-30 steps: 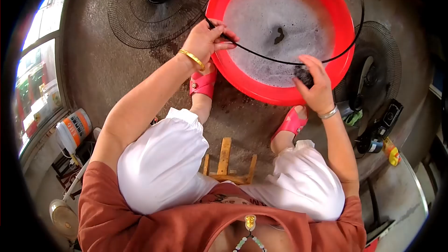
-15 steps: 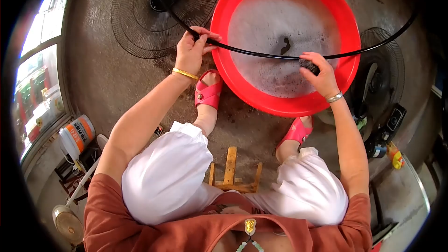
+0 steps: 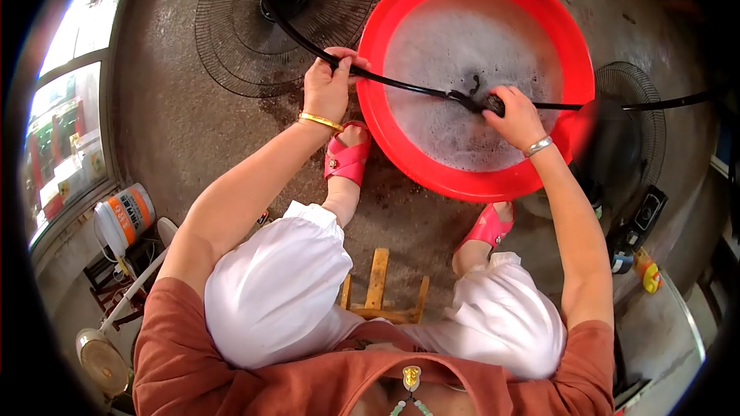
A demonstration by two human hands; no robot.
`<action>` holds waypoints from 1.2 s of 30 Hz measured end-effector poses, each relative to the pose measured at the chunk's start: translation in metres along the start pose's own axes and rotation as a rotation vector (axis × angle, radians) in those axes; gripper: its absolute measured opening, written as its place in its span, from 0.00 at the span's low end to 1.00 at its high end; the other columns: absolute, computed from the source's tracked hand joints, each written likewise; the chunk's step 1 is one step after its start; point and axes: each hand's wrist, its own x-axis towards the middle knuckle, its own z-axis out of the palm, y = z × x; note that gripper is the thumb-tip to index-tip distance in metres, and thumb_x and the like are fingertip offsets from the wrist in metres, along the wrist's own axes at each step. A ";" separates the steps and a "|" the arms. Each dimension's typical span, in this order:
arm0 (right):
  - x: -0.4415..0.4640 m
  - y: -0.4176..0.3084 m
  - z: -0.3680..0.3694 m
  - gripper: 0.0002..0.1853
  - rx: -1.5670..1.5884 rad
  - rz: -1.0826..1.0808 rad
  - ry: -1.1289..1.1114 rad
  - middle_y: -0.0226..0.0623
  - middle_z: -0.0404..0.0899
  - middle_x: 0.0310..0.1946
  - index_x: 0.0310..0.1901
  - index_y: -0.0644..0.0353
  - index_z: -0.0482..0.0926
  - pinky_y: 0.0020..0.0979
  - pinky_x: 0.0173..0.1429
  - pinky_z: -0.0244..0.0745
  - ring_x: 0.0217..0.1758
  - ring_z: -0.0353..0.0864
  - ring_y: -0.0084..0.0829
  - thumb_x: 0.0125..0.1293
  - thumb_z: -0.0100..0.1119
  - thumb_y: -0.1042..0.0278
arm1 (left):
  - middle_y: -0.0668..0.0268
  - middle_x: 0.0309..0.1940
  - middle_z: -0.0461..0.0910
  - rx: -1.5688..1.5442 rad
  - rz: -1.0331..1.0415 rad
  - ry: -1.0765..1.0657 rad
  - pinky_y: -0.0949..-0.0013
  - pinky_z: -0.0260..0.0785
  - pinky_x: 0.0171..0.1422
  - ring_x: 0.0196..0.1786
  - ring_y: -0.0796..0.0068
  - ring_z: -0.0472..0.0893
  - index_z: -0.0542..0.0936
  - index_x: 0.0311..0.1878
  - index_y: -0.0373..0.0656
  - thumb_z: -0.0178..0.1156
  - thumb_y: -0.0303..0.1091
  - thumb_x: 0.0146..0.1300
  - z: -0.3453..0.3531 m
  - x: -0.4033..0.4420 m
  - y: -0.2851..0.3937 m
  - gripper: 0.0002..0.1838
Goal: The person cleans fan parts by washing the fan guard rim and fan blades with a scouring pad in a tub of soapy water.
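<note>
A long, curved black rod (image 3: 405,85) crosses above the red basin (image 3: 378,119), which holds cloudy, sudsy water (image 3: 455,31). My left hand (image 3: 327,88) is closed around the rod by the basin's left rim. Over the water, my right hand (image 3: 515,117) grips a dark, rough scouring pad (image 3: 495,105) against the rod. Just left of the pad, a small black fitting (image 3: 464,98) sits on the rod. The rod's far ends run out of sight. A dark blurred shape (image 3: 613,142) hangs at the basin's right side; I cannot make out what it is.
A round black wire fan guard (image 3: 231,38) lies on the floor to the left. Another fan guard (image 3: 628,77) and a black fan base (image 3: 647,212) are at right. A wooden stool (image 3: 378,281) stands between my legs. A white bucket (image 3: 127,216) is at far left.
My right hand and the pad have shifted slightly left along the rod. The black fitting has come into view beside them, and the rod's right end sits lower. My left hand keeps its hold.
</note>
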 end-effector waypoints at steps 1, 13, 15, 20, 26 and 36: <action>0.008 -0.014 -0.002 0.22 0.104 0.014 -0.009 0.46 0.73 0.50 0.50 0.58 0.75 0.41 0.54 0.75 0.54 0.74 0.47 0.52 0.66 0.65 | 0.62 0.36 0.81 0.020 -0.039 0.013 0.70 0.78 0.46 0.41 0.72 0.83 0.73 0.44 0.37 0.47 0.22 0.71 0.002 0.001 0.001 0.05; 0.030 -0.128 0.055 0.13 0.060 -0.293 0.059 0.46 0.75 0.36 0.43 0.58 0.70 0.46 0.38 0.77 0.36 0.80 0.48 0.55 0.58 0.72 | 0.58 0.39 0.79 0.030 -0.419 0.082 0.71 0.80 0.38 0.42 0.65 0.84 0.73 0.46 0.35 0.47 0.22 0.68 0.016 -0.009 0.030 0.07; 0.019 -0.091 0.048 0.08 -0.019 -0.325 0.089 0.45 0.74 0.32 0.39 0.56 0.69 0.46 0.36 0.76 0.33 0.79 0.47 0.57 0.54 0.74 | 0.56 0.39 0.79 0.007 -0.390 0.071 0.69 0.82 0.40 0.44 0.61 0.84 0.73 0.46 0.33 0.46 0.22 0.68 0.006 -0.003 0.034 0.08; 0.011 0.041 0.022 0.06 -0.625 -0.147 0.128 0.38 0.77 0.35 0.39 0.56 0.73 0.42 0.49 0.74 0.42 0.79 0.40 0.60 0.50 0.72 | 0.54 0.42 0.80 0.019 -0.280 0.097 0.68 0.82 0.43 0.44 0.60 0.84 0.75 0.47 0.31 0.48 0.21 0.68 -0.015 0.007 0.041 0.08; 0.018 0.044 -0.003 0.07 -0.770 -0.130 0.342 0.38 0.78 0.40 0.39 0.56 0.75 0.48 0.63 0.63 0.47 0.77 0.40 0.61 0.49 0.71 | 0.57 0.42 0.81 0.020 -0.182 0.093 0.72 0.80 0.42 0.47 0.64 0.84 0.76 0.45 0.35 0.49 0.22 0.69 -0.012 0.009 0.040 0.07; 0.022 -0.065 0.075 0.23 -0.011 -0.398 0.240 0.43 0.76 0.41 0.53 0.49 0.73 0.42 0.49 0.75 0.43 0.77 0.48 0.53 0.52 0.76 | 0.57 0.42 0.82 0.049 -0.216 0.067 0.73 0.79 0.40 0.43 0.67 0.85 0.76 0.47 0.34 0.49 0.23 0.69 -0.017 0.003 0.045 0.08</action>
